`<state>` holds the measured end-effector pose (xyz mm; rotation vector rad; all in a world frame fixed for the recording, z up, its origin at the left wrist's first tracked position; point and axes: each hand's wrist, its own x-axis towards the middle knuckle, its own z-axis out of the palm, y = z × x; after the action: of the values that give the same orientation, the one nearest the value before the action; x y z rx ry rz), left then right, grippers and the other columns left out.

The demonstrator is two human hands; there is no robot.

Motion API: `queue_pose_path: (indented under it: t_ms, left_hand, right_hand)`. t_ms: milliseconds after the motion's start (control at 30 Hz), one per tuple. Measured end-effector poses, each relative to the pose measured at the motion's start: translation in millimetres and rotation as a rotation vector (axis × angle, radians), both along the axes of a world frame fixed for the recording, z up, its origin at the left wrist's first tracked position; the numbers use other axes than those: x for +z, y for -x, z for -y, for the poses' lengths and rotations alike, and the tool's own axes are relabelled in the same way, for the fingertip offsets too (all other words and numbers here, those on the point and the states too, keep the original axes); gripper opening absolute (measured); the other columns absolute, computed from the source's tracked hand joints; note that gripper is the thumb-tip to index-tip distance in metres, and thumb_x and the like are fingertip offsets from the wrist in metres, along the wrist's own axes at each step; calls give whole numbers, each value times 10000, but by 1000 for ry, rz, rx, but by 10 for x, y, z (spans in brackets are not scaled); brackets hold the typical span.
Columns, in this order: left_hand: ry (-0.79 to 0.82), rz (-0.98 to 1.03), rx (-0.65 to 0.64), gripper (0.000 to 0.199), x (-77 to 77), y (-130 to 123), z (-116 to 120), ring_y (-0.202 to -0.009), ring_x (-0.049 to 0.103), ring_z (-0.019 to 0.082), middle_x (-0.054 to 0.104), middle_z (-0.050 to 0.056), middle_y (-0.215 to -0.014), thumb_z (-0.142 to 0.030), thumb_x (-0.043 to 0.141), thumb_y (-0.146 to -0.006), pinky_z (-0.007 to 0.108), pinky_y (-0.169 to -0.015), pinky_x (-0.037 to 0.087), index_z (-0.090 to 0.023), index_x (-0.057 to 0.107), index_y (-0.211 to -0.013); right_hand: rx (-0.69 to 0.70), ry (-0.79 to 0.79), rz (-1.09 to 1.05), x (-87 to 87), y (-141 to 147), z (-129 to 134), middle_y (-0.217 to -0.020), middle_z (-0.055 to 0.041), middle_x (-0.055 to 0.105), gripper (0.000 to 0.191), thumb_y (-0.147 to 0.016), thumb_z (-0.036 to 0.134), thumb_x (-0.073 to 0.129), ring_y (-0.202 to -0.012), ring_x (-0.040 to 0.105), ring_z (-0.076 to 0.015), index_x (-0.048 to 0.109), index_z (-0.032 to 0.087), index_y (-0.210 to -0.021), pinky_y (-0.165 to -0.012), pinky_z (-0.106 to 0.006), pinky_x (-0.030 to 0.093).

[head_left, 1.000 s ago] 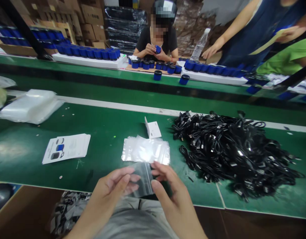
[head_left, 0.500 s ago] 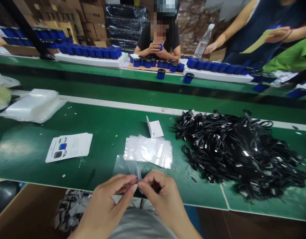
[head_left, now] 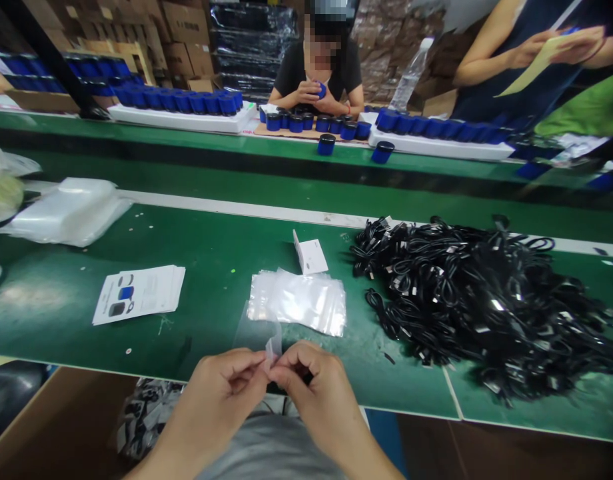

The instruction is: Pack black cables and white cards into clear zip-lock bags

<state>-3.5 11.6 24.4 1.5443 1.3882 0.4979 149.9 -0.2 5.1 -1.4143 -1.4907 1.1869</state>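
Bag, thin clear film, edge pinched in left hand and right hand, fingers clamped on it; smooth green table, brown cartons behind.

You are in what looks like a factory workshop: your long green worktop carries a big heap of matching black cables, a stack of printed leaflets and a pile of clear plastic bags. Across from you, identical blue cylinders stand in rows on white trays, and a seated co-worker holds one up while another person stands to your right with some yellow paper. Behind them you can see cardboard boxes and a black plastic-wrapped stack, piled high like factory stock.
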Motion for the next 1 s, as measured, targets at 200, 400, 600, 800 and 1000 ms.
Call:
queue_pose_path:
  t_ms: [200, 400, 600, 800, 1000]
  left_hand:
    - [38, 1, 3, 244, 18, -8, -23, -661, 630, 169, 676, 2, -689, -331, 517, -825, 211, -582, 482, -187, 682, -717]
    - [-98, -172, -66, 180, 55, -73, -17, -569, 598, 134, 630, -35, -616, -238, 451, -839, 193, -529, 450, -210, 553, -693]
    - [-272, -250, -156, 241, -48, -58, 41, -506, 536, 104, 553, -53, -573, -221, 417, -863, 177, -501, 402, -211, 466, -627]
    - [-302, -267, -68, 208, -137, 25, 66, -472, 475, 94, 470, -73, -515, -179, 446, -799, 175, -481, 357, -207, 442, -593]
    - [-198, -183, -49, 201, -95, 60, 51, -477, 464, 100, 449, -73, -511, -203, 421, -805, 180, -472, 350, -211, 443, -605]
  right_hand:
    - [39, -63, 86, 13, -16, 35, -688, 14, 585, 179, -844, 97, 526, -625, 553, -115, 608, 178, -706, -583, -204, 395]
    - [23, -320, 277, -26, 23, 97, -722, -31, 587, 158, -822, 84, 468, -655, 564, -165, 565, 172, -733, -584, -244, 408]
    - [-77, -518, 636, -54, 95, 145, -636, -36, 572, 212, -811, 88, 428, -551, 537, -184, 566, 182, -679, -523, -285, 326]
    - [-59, -316, 612, 127, -100, -27, -582, -15, 563, 250, -833, 141, 449, -519, 527, -155, 547, 189, -608, -503, -264, 295]
    - [-169, 20, 246, 403, -372, -969, -943, -71, 625, 291, -847, 384, 602, -796, 597, -178, 560, 156, -1022, -644, -258, 431]
